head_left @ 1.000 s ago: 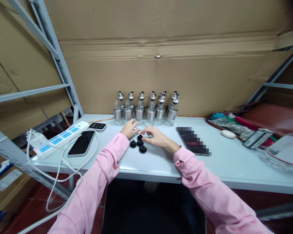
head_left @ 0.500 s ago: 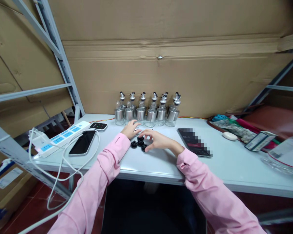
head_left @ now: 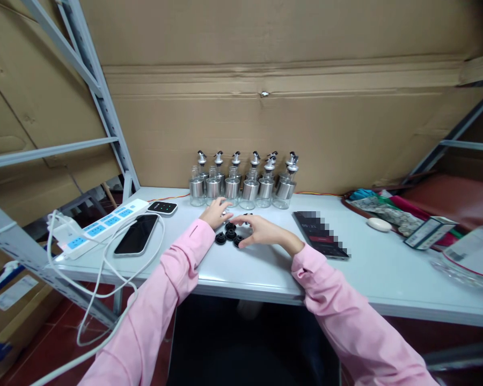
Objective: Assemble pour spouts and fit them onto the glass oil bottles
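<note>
Several small black ribbed stoppers [head_left: 231, 235] lie in a cluster on the table. My right hand [head_left: 261, 230] curves around their right side, thumb and fingers apart, with nothing gripped. At the upper left of the cluster is my left hand [head_left: 216, 213], fingers stretched out over small silvery pieces that it partly hides. Behind both hands stand glass bottles [head_left: 250, 190] with steel sleeves in two rows. The front ones on the left have bare necks. Silver pourer spouts [head_left: 269, 163] with black flaps top the back row and some bottles on the right.
To the left lie a power strip [head_left: 111, 221], a phone [head_left: 137, 236], a small black device [head_left: 162, 208] and loose white cables. On the right are a tablet-like screen [head_left: 317, 233], a white oval object [head_left: 379, 224], a small box [head_left: 430, 232] and a plastic bag [head_left: 473, 252]. Cardboard [head_left: 306, 123] backs the table.
The fingers of my right hand have opened a little away from the black stoppers, which show more clearly and sit slightly shifted. My left hand stays almost still.
</note>
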The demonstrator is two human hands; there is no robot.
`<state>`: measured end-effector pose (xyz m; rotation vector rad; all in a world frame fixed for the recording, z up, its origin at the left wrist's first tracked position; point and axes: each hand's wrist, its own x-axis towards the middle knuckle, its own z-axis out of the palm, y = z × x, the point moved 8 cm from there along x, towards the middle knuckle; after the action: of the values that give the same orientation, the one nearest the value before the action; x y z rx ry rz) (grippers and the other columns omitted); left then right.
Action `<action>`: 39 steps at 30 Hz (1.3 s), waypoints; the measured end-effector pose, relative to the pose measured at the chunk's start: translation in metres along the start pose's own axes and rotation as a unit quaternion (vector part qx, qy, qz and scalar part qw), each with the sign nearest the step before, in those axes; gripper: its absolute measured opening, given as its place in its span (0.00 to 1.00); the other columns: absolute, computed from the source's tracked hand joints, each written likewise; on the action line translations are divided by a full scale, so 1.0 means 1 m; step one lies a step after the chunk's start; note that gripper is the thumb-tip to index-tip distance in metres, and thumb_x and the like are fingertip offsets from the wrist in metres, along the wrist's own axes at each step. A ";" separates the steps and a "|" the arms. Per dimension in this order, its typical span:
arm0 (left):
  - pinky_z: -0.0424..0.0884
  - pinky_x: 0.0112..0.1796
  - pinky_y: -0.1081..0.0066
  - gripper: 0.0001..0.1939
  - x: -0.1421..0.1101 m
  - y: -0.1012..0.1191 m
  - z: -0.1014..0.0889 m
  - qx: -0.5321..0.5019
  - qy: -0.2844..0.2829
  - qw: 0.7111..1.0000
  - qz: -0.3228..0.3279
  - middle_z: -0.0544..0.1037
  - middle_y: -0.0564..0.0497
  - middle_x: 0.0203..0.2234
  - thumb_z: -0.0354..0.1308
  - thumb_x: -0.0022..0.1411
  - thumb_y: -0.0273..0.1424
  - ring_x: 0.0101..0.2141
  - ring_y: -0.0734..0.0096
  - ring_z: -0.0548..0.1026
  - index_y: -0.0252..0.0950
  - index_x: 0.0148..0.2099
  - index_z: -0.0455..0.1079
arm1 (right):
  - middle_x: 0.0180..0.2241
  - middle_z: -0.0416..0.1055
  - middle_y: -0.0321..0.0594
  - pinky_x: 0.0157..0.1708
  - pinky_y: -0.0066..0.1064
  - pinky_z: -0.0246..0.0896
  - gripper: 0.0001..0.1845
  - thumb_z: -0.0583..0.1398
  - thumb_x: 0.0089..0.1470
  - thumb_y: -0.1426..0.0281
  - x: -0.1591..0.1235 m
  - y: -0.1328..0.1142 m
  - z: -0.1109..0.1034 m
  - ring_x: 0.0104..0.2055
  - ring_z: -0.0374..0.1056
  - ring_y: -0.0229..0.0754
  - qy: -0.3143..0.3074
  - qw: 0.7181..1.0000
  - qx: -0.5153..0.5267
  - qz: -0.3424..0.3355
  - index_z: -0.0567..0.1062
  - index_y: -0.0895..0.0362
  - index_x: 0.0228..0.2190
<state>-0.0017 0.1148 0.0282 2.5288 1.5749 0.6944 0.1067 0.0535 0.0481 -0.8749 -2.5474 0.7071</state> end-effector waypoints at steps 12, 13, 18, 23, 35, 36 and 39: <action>0.60 0.53 0.57 0.20 0.001 -0.001 0.001 0.006 0.003 1.000 0.000 0.58 0.43 0.53 0.52 0.61 0.35 0.54 0.56 0.60 0.38 0.55 0.61 | 0.40 0.70 0.43 0.46 0.37 0.59 0.25 0.65 0.41 0.75 0.002 -0.002 -0.005 0.43 0.66 0.44 0.033 0.999 -0.024 -0.013 0.70 0.59 0.44; 0.61 0.53 0.57 0.20 0.001 -0.002 0.001 0.007 0.003 1.000 -0.001 0.58 0.43 0.54 0.52 0.61 0.35 0.54 0.56 0.60 0.38 0.55 0.61 | 0.42 0.69 0.45 0.47 0.38 0.58 0.26 0.65 0.41 0.73 0.002 -0.005 -0.005 0.45 0.64 0.46 0.045 0.998 -0.041 -0.023 0.70 0.59 0.45; 0.61 0.53 0.56 0.20 0.000 -0.001 0.001 0.007 -0.003 1.000 0.001 0.58 0.43 0.54 0.51 0.61 0.33 0.54 0.55 0.59 0.37 0.55 0.60 | 0.49 0.60 0.49 0.53 0.44 0.52 0.35 0.65 0.41 0.60 0.005 -0.011 0.002 0.53 0.56 0.50 0.069 0.994 -0.074 -0.036 0.65 0.57 0.51; 0.61 0.53 0.56 0.20 0.000 0.000 0.000 -0.001 -0.004 1.000 0.001 0.60 0.43 0.52 0.51 0.61 0.33 0.53 0.56 0.60 0.37 0.55 0.60 | 0.47 0.60 0.50 0.50 0.44 0.56 0.39 0.67 0.38 0.58 0.010 -0.006 0.005 0.51 0.57 0.52 0.094 0.990 -0.096 -0.029 0.64 0.57 0.51; 0.60 0.53 0.57 0.19 0.001 -0.002 0.001 0.004 -0.001 1.000 0.003 0.63 0.45 0.50 0.51 0.62 0.35 0.52 0.58 0.61 0.38 0.54 0.62 | 0.42 0.62 0.48 0.47 0.43 0.57 0.33 0.63 0.40 0.50 0.014 -0.011 0.024 0.46 0.57 0.50 0.063 0.989 -0.126 -0.033 0.68 0.59 0.43; 0.60 0.53 0.57 0.19 0.001 -0.003 0.001 0.004 -0.003 1.000 0.003 0.62 0.45 0.50 0.50 0.62 0.35 0.52 0.58 0.61 0.37 0.54 0.62 | 0.43 0.62 0.48 0.46 0.43 0.57 0.33 0.62 0.40 0.49 0.015 -0.014 0.026 0.45 0.57 0.50 0.062 0.990 -0.120 -0.039 0.68 0.60 0.42; 0.61 0.52 0.57 0.19 0.002 -0.005 0.003 0.006 -0.010 1.000 0.003 0.61 0.44 0.51 0.50 0.62 0.34 0.52 0.58 0.60 0.37 0.55 0.61 | 0.41 0.61 0.48 0.45 0.42 0.58 0.29 0.59 0.46 0.49 0.017 -0.026 0.032 0.43 0.57 0.47 0.072 0.989 -0.115 -0.067 0.67 0.60 0.39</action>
<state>-0.0036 0.1191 0.0246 2.5416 1.5694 0.6598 0.0666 0.0358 0.0398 -0.7847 -2.5604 0.3036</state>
